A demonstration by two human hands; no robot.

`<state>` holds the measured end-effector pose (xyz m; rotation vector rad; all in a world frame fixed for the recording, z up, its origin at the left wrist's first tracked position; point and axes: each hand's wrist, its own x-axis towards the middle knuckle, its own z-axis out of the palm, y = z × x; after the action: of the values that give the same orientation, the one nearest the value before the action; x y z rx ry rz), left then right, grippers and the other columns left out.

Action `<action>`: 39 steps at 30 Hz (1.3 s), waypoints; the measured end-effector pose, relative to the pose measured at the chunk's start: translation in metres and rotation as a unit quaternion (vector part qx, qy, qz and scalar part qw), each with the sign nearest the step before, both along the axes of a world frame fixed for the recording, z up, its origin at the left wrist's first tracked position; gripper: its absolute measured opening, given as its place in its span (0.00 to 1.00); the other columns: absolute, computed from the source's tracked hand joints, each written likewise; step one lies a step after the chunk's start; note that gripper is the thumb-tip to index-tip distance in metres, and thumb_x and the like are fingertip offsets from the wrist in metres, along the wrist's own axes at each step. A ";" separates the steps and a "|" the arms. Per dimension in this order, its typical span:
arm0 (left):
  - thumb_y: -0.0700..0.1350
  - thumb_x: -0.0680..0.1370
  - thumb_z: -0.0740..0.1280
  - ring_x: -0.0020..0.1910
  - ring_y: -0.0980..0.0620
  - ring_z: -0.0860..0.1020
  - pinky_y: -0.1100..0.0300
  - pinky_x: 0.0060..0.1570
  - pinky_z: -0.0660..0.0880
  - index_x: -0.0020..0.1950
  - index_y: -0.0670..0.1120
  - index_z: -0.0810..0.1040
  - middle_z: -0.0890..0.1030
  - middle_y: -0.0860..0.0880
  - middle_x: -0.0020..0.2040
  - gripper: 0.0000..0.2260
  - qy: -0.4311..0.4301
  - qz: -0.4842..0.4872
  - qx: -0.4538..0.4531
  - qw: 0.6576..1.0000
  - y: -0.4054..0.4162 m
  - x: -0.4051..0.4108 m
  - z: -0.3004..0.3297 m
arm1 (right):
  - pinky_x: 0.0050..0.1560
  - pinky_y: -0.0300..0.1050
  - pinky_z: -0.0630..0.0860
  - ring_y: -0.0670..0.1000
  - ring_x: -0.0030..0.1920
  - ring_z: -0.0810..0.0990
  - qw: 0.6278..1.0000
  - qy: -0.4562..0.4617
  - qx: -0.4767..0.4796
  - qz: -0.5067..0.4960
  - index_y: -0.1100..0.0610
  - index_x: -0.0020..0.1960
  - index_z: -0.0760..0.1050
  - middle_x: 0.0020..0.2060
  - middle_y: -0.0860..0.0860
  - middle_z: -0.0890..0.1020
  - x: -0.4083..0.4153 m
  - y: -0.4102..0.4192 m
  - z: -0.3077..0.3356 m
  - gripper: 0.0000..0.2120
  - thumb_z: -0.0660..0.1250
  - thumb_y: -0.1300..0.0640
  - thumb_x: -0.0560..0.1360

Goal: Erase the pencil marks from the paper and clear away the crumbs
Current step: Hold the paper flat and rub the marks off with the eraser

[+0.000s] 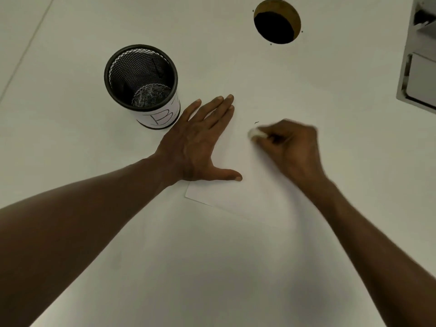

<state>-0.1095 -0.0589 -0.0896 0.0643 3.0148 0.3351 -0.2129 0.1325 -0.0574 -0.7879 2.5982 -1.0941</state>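
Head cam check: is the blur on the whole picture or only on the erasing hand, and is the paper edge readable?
Head view: blur sits on the right hand and the eraser, smeared by motion; the left hand and mesh cup are sharp. Head view: the paper barely contrasts with the pale table; only its near-left corner edge reads. Head view: light is soft and dim, no glare.

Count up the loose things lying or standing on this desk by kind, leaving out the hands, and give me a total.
Black round mesh pen cup with a white label: 1
White rectangular sheet of paper: 1
Small white eraser, gripped in the right hand: 1
Total: 3
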 end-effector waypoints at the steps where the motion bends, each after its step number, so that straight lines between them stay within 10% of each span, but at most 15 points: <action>1: 0.84 0.67 0.51 0.84 0.48 0.49 0.46 0.81 0.48 0.83 0.41 0.52 0.48 0.46 0.85 0.60 -0.003 0.000 0.000 1.000 0.000 0.000 0.000 | 0.41 0.45 0.78 0.47 0.35 0.81 0.999 0.008 -0.005 -0.030 0.57 0.45 0.86 0.36 0.52 0.84 -0.010 -0.001 -0.001 0.06 0.75 0.54 0.73; 7: 0.82 0.67 0.53 0.83 0.47 0.50 0.45 0.81 0.50 0.83 0.40 0.54 0.49 0.45 0.85 0.58 0.004 0.002 0.007 1.000 0.001 0.000 -0.001 | 0.36 0.42 0.75 0.47 0.32 0.77 0.994 0.018 0.022 0.107 0.60 0.47 0.85 0.33 0.52 0.82 0.023 -0.014 0.001 0.05 0.75 0.59 0.72; 20: 0.83 0.67 0.54 0.84 0.49 0.48 0.47 0.81 0.47 0.84 0.41 0.52 0.47 0.46 0.85 0.59 -0.011 0.006 0.008 1.000 0.000 -0.003 -0.002 | 0.40 0.47 0.75 0.52 0.34 0.80 0.997 0.024 0.015 -0.068 0.62 0.38 0.83 0.31 0.54 0.82 -0.042 -0.014 0.000 0.12 0.73 0.54 0.74; 25: 0.83 0.68 0.53 0.84 0.49 0.48 0.46 0.81 0.48 0.83 0.41 0.53 0.47 0.46 0.85 0.59 -0.012 0.011 0.013 1.000 0.001 -0.001 -0.003 | 0.38 0.46 0.76 0.49 0.32 0.78 0.999 0.023 0.021 0.023 0.61 0.39 0.84 0.30 0.52 0.81 -0.020 -0.026 0.002 0.10 0.72 0.56 0.75; 32: 0.82 0.68 0.55 0.84 0.49 0.49 0.46 0.81 0.49 0.83 0.41 0.54 0.49 0.47 0.85 0.58 -0.002 0.015 0.016 1.000 0.001 0.000 -0.003 | 0.37 0.50 0.74 0.61 0.34 0.78 0.994 -0.005 0.033 -0.107 0.68 0.37 0.78 0.29 0.62 0.79 -0.043 -0.020 -0.003 0.17 0.70 0.54 0.74; 39: 0.78 0.70 0.58 0.83 0.48 0.53 0.47 0.81 0.50 0.82 0.39 0.58 0.53 0.46 0.84 0.54 0.036 0.021 0.035 0.999 0.003 0.000 -0.007 | 0.38 0.37 0.77 0.45 0.33 0.81 0.934 -0.218 -0.095 -0.266 0.57 0.46 0.84 0.36 0.50 0.85 -0.002 0.019 0.025 0.05 0.75 0.56 0.73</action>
<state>-0.1091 -0.0563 -0.0963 0.0197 3.0785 0.4509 -0.2150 0.1511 -0.0320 0.1581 2.3796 -1.4729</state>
